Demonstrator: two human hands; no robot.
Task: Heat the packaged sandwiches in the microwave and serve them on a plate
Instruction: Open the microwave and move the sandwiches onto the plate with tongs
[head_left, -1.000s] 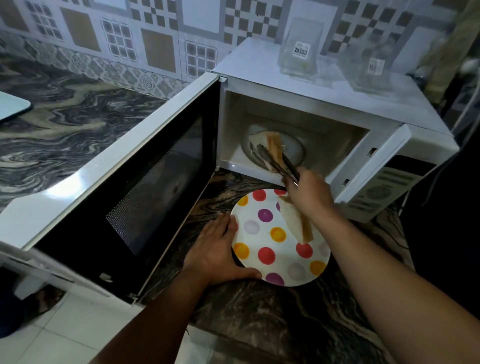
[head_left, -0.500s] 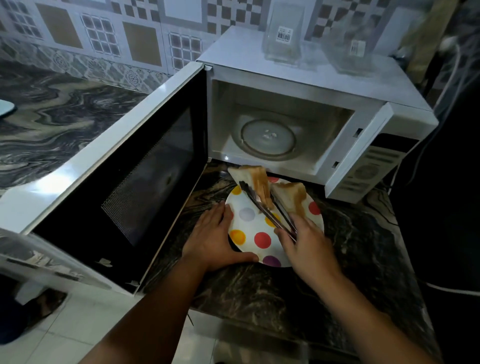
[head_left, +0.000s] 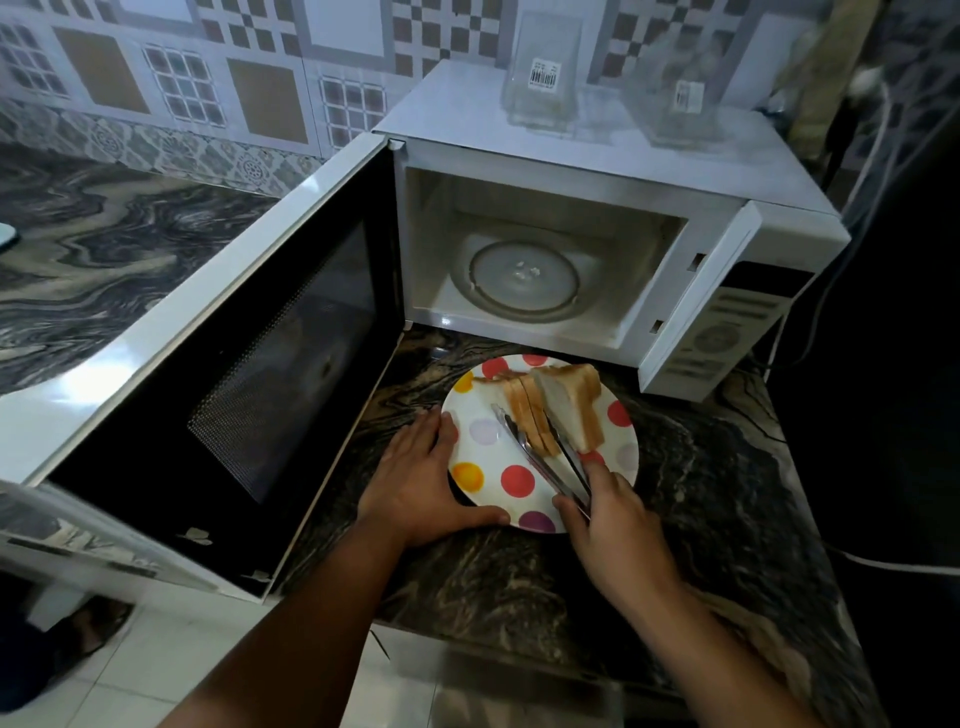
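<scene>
A white plate with coloured dots (head_left: 485, 470) lies on the dark marble counter in front of the microwave (head_left: 571, 171). Two sandwich halves rest on it: one (head_left: 527, 415) lies between the arms of metal tongs (head_left: 545, 457), the other (head_left: 571, 405) leans right beside it. My right hand (head_left: 608, 514) grips the tongs at the plate's near right rim. My left hand (head_left: 421, 483) lies flat against the plate's left edge, thumb along the rim. The microwave door (head_left: 249, 358) stands wide open to the left. Its glass turntable (head_left: 522, 275) holds only crumbs.
Two clear plastic sandwich packs (head_left: 543, 73) (head_left: 680, 98) stand on top of the microwave. Cables (head_left: 883, 119) hang at the right. The counter edge (head_left: 467, 644) runs close below my arms, with white floor tiles beyond. The open door blocks the counter to the left.
My right hand drew the tongs with a sandwich half out of the microwave and down onto the plate, beside the other half. My left hand stayed on the plate's edge.
</scene>
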